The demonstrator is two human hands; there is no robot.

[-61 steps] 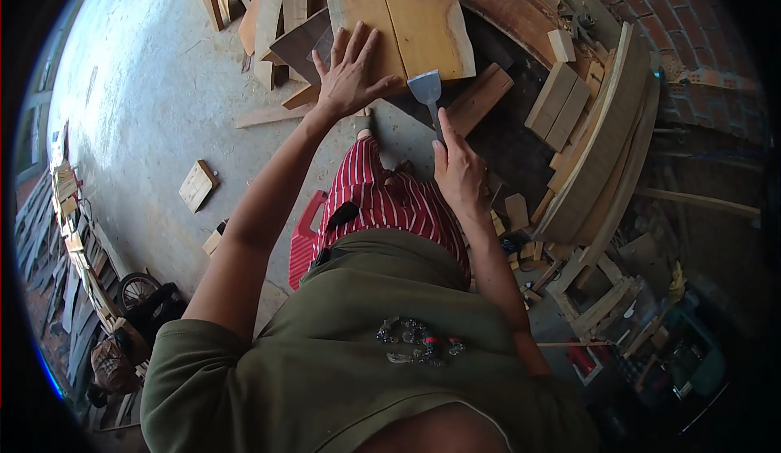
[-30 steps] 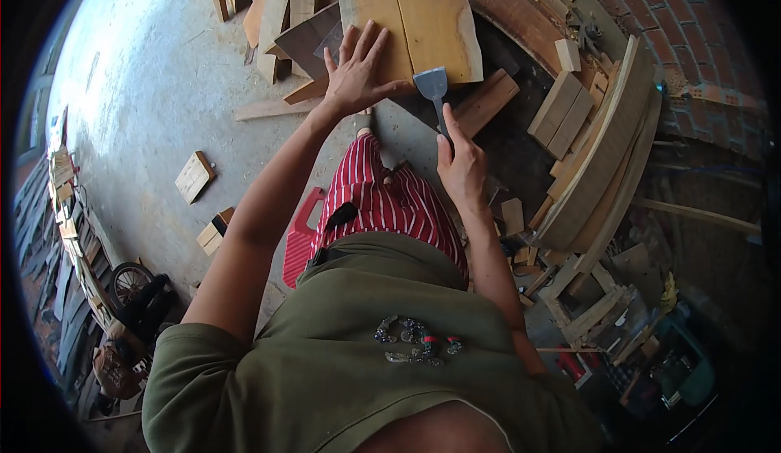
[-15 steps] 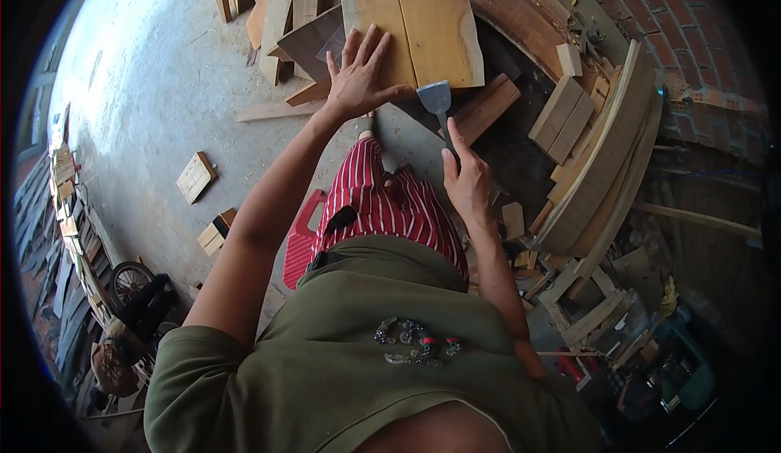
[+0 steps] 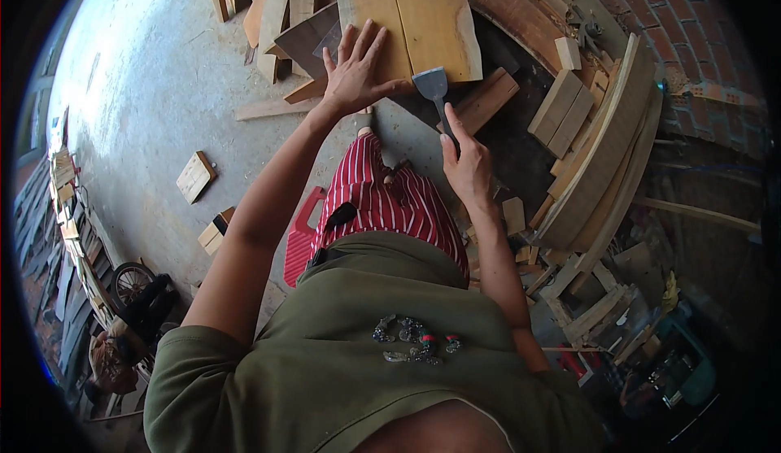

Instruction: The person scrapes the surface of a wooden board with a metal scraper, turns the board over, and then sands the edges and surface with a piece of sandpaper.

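Metal scraper [image 4: 432, 87] in right hand [image 4: 465, 168]

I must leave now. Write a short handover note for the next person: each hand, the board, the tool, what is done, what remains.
Left hand: open, pressed flat on the wooden board, on its near left part.
Right hand: closed on the scraper handle, index finger along it.
The blade meets the board's near edge, right of the seam.
Done and left: the board's face shows no clear worked area; inspect it closely.
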